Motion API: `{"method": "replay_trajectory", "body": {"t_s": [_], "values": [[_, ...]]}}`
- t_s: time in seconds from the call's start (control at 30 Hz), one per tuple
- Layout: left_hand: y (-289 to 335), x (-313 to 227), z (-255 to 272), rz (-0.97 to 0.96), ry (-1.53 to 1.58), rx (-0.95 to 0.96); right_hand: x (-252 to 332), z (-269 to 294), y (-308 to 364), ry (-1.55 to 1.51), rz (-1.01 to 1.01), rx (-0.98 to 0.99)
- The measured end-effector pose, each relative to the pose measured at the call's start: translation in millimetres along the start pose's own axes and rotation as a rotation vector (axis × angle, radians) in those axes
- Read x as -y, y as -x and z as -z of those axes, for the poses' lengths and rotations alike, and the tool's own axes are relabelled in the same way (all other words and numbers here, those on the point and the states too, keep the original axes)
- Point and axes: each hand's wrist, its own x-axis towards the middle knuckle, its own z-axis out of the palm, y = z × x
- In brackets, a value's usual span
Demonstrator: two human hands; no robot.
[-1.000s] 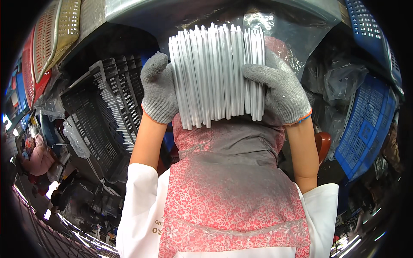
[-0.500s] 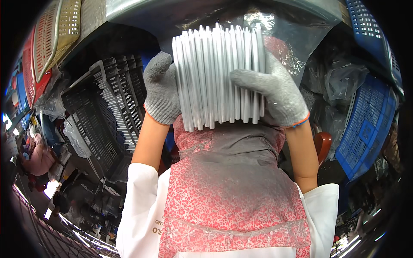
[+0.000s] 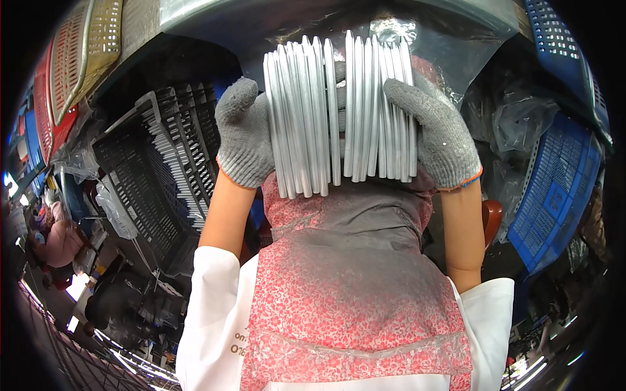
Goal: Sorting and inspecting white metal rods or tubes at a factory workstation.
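Observation:
A row of silvery metal rods (image 3: 303, 124) with narrowed far ends lies side by side across both my grey knitted gloves, over my lap. My left hand (image 3: 245, 130) supports the left group from below, its thumb raised beside the outermost rod and its fingers mostly hidden underneath. With the thumb laid over the top, my right hand (image 3: 445, 133) grips a right-hand group of rods (image 3: 365, 111). Between the two groups is a narrow gap, where grey glove fingers (image 3: 340, 98) show. A pink floral apron (image 3: 352, 280), darkened with grey dust, covers my front.
A table edge (image 3: 339, 14) and clear plastic sheeting (image 3: 456, 55) are ahead. Black crates (image 3: 153, 169), some holding rods, stand at left; a blue crate (image 3: 554, 195) and plastic bags (image 3: 521, 124) are at right. Red and yellow baskets (image 3: 98, 52) sit at far left.
The row of rods has parted in two. My right hand has shifted slightly right with its group, its thumb now nearer the right edge; my left hand is nearly still.

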Motion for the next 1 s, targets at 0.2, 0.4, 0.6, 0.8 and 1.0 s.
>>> {"method": "replay_trajectory", "body": {"t_s": [0.2,0.4,0.6,0.8,1.0], "values": [[1.5,2.5,4.0,-0.047,-0.039,-0.041,3.5,-6.4,1.1,0.059,-0.06,-0.006],[3.9,5.4,16.4,-0.061,-0.033,-0.015,-16.8,-14.8,-6.5,0.419,0.171,-0.136],[1.6,5.7,-2.3,0.046,0.041,0.144,-0.6,-3.5,-1.8,0.218,0.006,-0.086],[-0.4,1.9,9.8,-0.003,0.025,0.079,-1.1,-14.1,-0.4,0.16,0.074,-0.095],[3.3,5.4,15.9,-0.074,-0.064,0.007,-9.0,-32.5,-1.5,0.378,0.178,-0.224]]}}
